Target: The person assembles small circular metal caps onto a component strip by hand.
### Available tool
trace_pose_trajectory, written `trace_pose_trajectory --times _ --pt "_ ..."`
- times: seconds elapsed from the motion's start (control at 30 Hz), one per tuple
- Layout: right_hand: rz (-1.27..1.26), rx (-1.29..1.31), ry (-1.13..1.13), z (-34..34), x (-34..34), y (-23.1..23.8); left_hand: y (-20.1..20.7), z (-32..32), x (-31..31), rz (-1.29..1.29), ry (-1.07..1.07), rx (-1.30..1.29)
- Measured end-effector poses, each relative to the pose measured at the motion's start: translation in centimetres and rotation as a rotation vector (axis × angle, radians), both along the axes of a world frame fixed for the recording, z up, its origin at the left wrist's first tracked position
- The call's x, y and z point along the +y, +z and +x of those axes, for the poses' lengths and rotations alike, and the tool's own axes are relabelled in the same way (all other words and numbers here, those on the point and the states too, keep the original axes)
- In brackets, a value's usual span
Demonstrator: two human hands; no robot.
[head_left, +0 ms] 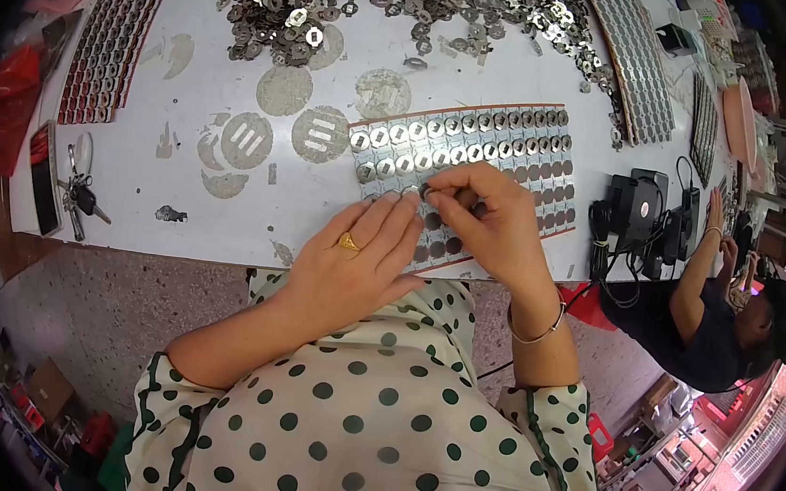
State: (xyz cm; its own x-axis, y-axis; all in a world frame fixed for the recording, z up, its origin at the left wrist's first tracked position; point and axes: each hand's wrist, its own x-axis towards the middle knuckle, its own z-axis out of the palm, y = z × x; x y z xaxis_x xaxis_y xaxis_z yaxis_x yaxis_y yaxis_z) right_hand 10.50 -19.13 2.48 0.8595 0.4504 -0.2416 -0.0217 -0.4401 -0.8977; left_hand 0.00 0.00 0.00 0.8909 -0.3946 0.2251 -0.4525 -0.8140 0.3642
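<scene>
Lying far left of the panel [481, 116]: phone-like slab [43, 176], keys [85, 200], and beyond them a similar filled strip [125, 35]. Nearer, worn round marks [247, 141] on the tabletop. Left hand [355, 247] on panel's near-left part, fingers side by side, laid flat; can't tell what's under them. Heap of loose ring pieces [283, 8] behind panel. Right hand [492, 203] over panel's middle, thumb and index pinching a small ring piece [426, 192]; lifted or seated, can't tell. Step looks like setting pieces row by row: far rows ringed, near rows show dark discs [453, 246]. Next move likely needs fine alignment; both hands cover the spot. Right of panel: second filled strip [630, 65], black device [638, 208] with cables just beside, then co-worker [708, 314], well apart.
</scene>
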Motion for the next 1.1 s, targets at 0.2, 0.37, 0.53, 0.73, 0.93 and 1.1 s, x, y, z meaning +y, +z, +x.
trace_pose_trajectory --times 0.2,0.37,0.53,0.73,0.93,1.1 --pt "-0.053 -0.219 0.092 -0.2 0.5 0.3 -0.1 -0.4 -0.3 -0.014 0.023 -0.014" --pt "-0.102 -0.182 0.068 -0.3 0.0 0.1 -0.4 -0.3 -0.3 0.003 0.022 -0.041" --pt "-0.144 -0.285 0.145 -0.2 0.3 0.5 -0.6 -0.3 -0.2 -0.005 0.03 -0.042" --pt "-0.249 -0.282 0.155 -0.8 0.8 1.5 -0.7 -0.2 -0.1 -0.002 0.034 -0.052" --pt "-0.262 -0.594 0.141 3.4 2.5 2.1 -0.3 0.4 -0.2 0.002 0.037 -0.089" --pt "-0.238 -0.825 0.099 9.0 6.1 -0.5 -0.4 0.6 -0.4 -0.028 0.059 -0.099"
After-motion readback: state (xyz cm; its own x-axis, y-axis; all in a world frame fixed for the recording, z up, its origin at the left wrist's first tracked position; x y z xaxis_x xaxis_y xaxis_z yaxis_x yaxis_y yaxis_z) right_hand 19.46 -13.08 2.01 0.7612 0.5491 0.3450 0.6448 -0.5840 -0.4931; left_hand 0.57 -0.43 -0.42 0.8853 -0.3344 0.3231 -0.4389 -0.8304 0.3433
